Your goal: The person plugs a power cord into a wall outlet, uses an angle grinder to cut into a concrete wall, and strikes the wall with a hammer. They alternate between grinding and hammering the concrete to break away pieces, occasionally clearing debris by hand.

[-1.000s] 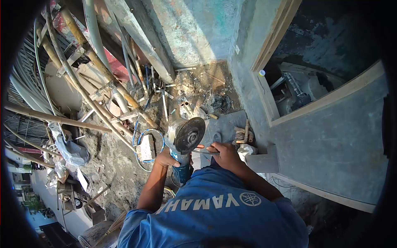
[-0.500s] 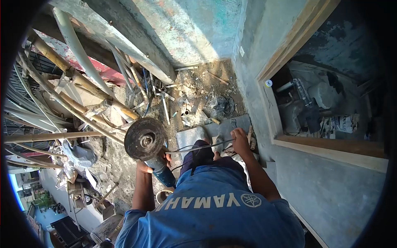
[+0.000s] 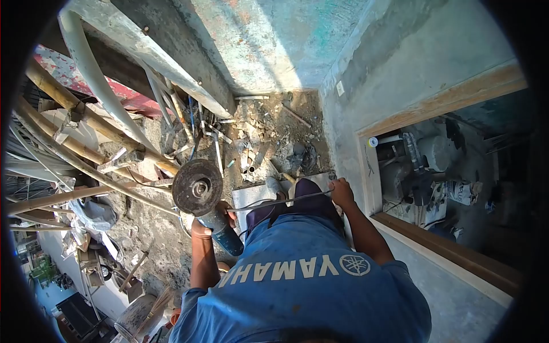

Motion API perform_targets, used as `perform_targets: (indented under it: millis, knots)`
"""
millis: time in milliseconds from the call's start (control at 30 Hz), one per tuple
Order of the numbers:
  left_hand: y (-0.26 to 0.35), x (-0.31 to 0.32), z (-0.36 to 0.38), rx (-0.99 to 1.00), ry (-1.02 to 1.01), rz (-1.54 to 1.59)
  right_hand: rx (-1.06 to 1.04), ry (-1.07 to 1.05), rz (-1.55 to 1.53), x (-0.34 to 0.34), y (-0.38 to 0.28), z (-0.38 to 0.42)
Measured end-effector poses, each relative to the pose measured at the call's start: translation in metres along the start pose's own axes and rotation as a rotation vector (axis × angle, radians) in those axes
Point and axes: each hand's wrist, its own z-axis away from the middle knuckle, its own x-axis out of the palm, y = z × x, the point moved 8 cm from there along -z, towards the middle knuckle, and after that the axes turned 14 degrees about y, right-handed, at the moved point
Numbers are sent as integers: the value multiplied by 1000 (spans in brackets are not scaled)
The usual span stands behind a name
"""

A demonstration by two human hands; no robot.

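An angle grinder (image 3: 224, 231) with a large round, worn disc (image 3: 197, 187) is held at the left of my body. My left hand (image 3: 201, 227) is wrapped round its blue body, just below the disc; some fingers show on its far side. My right hand (image 3: 342, 193) is closed on a grey cable (image 3: 286, 202) out to the right. The cable stretches across my lap from the grinder side to that hand. The disc faces up and its spindle nut shows in the middle.
Bamboo poles (image 3: 86, 117) and pipes lean at the left. Rubble (image 3: 274, 137) covers the ground ahead, below a painted wall (image 3: 269, 46). At the right, a wooden frame (image 3: 446, 251) surrounds an opening onto bags and debris. A tape roll (image 3: 373, 142) sits on the frame.
The view has shifted and turned a little. My right hand has moved slightly to the right with the cable. My legs have moved, and one knee now shows further forward.
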Motion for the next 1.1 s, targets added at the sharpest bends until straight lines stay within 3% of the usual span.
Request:
perform_targets:
  millis: [167,233,300,400,467,500,600,700,800,867,933,1033,1067,1100]
  knots:
    - [12,-3,-16,7,95,8,115,-37,118,-3,3,-63]
    - [11,-3,-22,6,126,24,246,-80,-9,-9,2,-85]
    - [18,3,-32,79,118,84,235,-100,7,-4,8,-108]
    - [19,4,-44,129,146,91,43,-129,-107,29,18,-150]
    - [17,2,-51,165,178,96,485,-324,-857,68,35,-171]
    - [15,1,-55,180,203,96,480,-350,-852,68,28,-187]
    - [-4,2,-67,202,286,95,952,-252,-1267,54,10,-231]
    - [-33,10,-89,181,353,112,987,-288,-1296,80,35,-302]
    - [-58,22,-117,104,362,120,1218,-232,-1277,90,49,-352]
    - [-90,22,-122,-108,565,127,1351,-267,-1248,109,64,-367]
    - [-102,23,-140,-175,586,97,1441,-221,-1353,128,73,-381]
    - [-109,24,-173,-266,551,17,1399,-361,-1419,154,96,-395]
    - [-110,22,-179,-297,595,-13,1475,-248,-1416,151,98,-398]
    - [-113,19,-186,-327,633,-45,1329,-223,-1516,157,104,-409]
